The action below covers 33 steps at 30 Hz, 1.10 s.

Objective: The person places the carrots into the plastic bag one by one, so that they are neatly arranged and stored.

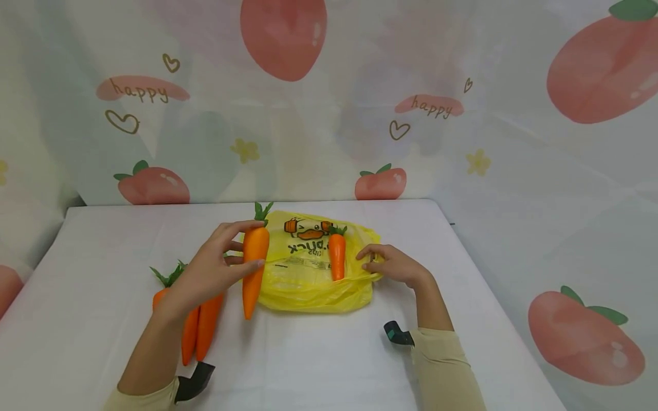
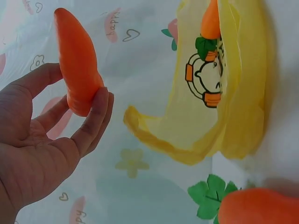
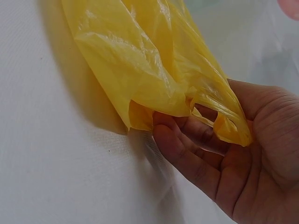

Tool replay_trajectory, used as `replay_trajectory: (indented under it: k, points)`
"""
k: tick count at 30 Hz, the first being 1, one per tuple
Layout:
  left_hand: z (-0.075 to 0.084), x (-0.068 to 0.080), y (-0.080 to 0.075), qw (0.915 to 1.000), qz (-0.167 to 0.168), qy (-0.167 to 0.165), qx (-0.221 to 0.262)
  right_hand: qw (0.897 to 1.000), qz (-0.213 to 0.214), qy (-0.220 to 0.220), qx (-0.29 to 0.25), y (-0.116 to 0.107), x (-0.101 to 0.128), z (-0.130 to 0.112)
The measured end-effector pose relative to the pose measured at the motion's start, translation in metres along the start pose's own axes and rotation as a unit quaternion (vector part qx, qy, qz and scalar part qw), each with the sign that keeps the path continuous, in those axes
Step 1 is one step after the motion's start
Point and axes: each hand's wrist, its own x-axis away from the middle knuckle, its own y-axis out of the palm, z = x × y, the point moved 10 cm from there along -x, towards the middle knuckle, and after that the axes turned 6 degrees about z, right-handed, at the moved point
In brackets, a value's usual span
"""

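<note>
Head view: the left hand (image 1: 211,271) grasps a large carrot (image 1: 254,268) between thumb and fingers, just left of a yellow bag (image 1: 313,285) lying on the white table (image 1: 319,359). The bag bears a cartoon print and inverted lettering, partly legible as "DUCK". A small carrot (image 1: 337,256) lies on it. Two more carrots (image 1: 199,328) lie under the left forearm. The backdrop (image 1: 432,105) reads "happy".

Left wrist view: fingers (image 2: 96,119) curl round the carrot.

Right wrist view: the right hand (image 3: 233,158) hooks curled fingers (image 3: 187,154) under the bag's edge.
</note>
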Motion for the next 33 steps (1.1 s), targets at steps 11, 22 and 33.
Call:
replay_trajectory:
  k: [11,22,33]
  points:
    - [0.005,-0.010,0.029,0.9986,-0.036,0.001,0.039,1.000,-0.002,0.000,0.001,-0.001,0.001,-0.002]
    - [-0.004,-0.021,0.062,0.9962,-0.070,-0.018,0.048,1.000,-0.002,0.003,0.000,-0.001,0.000,0.000]
    - [-0.039,-0.040,0.095,0.9937,-0.092,-0.062,0.019,1.000,0.000,-0.002,0.000,0.000,0.000,-0.001]
